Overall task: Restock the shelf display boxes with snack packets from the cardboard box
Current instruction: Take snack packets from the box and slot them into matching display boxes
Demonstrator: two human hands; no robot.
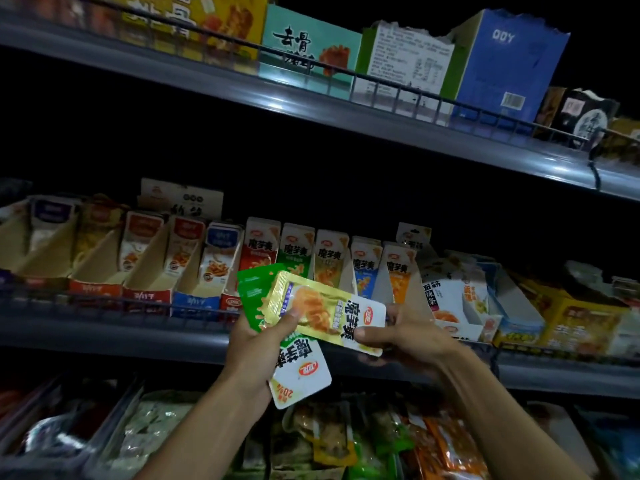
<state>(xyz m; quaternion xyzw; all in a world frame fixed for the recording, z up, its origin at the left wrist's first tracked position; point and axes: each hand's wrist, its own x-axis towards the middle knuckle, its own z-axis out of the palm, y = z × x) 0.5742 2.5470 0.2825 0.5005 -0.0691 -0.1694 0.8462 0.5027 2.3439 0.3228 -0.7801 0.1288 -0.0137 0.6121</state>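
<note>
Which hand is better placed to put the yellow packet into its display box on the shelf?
Right. The right hand pinches the yellow packet at its free end, just below the yellow box. The left hand also holds the green packet.

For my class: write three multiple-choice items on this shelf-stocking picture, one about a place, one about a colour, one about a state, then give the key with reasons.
1. Where is the blue box?
A. top shelf
B. bottom shelf
C. in a hand

2. What colour is the top packet that both hands hold?
A. red
B. yellow
C. purple

3. What is the left hand doing?
A. hanging idle
B. gripping packets
C. pressing the shelf

Key: 1 A, it stands behind the upper rail. 2 B, its wrapper is yellow over a green packet. 3 B, thumb lies across them; the right hand pinches the other end.
</note>
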